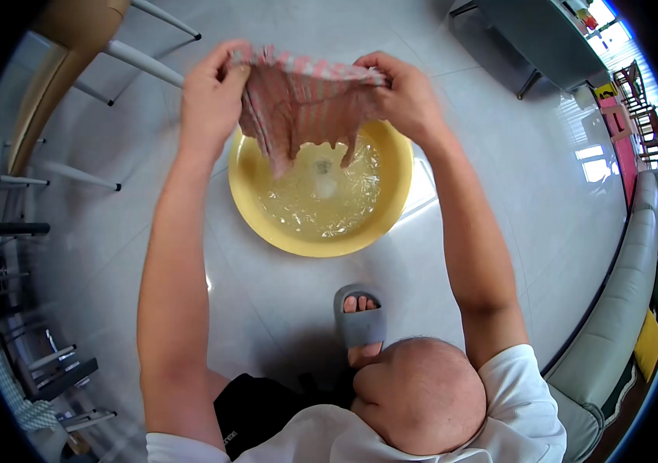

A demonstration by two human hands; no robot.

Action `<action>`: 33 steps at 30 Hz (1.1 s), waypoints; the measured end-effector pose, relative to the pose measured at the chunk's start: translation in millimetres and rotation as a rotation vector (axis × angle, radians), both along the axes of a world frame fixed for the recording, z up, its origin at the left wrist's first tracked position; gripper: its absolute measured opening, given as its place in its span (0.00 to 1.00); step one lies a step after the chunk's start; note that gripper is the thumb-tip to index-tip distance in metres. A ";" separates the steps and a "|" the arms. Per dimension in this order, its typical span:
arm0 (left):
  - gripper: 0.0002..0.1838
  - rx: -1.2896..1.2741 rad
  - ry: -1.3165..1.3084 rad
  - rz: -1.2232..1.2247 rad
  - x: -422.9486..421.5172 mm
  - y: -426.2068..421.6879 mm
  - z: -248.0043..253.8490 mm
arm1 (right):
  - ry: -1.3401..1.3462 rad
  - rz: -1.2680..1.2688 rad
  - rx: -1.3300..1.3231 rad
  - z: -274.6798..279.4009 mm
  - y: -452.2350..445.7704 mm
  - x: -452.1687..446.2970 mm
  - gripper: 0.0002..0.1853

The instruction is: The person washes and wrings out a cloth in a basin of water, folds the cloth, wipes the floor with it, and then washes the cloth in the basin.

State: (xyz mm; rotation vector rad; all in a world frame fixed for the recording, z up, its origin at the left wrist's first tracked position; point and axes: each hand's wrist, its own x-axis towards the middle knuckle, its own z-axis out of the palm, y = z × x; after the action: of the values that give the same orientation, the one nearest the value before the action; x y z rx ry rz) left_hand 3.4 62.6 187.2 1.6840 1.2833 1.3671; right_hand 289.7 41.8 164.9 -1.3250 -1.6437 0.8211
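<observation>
Pink-and-grey striped cloth (pixel 298 92) is held spread above the far side of the yellow basin (pixel 298 245), its upper corners gripped in the closed left hand (pixel 215 89) and right hand (pixel 406 89), and should be centred over the water (pixel 321 212) so drips are caught.

The striped cloth (pixel 306 96) hides part of the yellow basin (pixel 318 248).

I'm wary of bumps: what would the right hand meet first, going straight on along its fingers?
The right hand would first meet the pink striped cloth it grips; then, at the cloth's far end, probably the left hand, though depth is unclear.
</observation>
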 end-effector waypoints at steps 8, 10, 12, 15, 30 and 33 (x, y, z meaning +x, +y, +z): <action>0.17 -0.401 0.555 -0.088 10.6 -17.7 -191.5 | -0.583 -0.017 -0.234 -171.1 7.3 -26.8 0.16; 0.17 -0.429 0.674 -0.121 14.9 -24.1 -216.4 | -0.718 0.077 -0.323 -188.6 -4.8 -37.1 0.16; 0.18 -0.539 0.862 -0.182 16.6 -24.7 -219.6 | -0.733 0.118 -0.337 -191.5 -0.8 -37.1 0.15; 0.17 -0.500 0.727 -0.147 9.5 -6.3 -208.8 | -0.605 0.131 -0.376 -157.0 9.4 -30.5 0.14; 0.15 -0.259 -0.089 -0.180 13.2 -28.3 85.5 | 0.177 -0.148 0.086 127.5 -31.0 -31.0 0.11; 0.16 -0.159 -0.216 -0.154 5.6 -23.5 89.4 | 0.269 -0.149 0.173 133.9 -35.5 -30.9 0.11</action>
State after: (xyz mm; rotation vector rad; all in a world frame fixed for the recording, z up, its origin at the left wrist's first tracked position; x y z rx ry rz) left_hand 9.0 39.1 276.5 1.4534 1.0864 1.2817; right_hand 258.9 6.3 298.8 -1.1469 -1.3557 0.7167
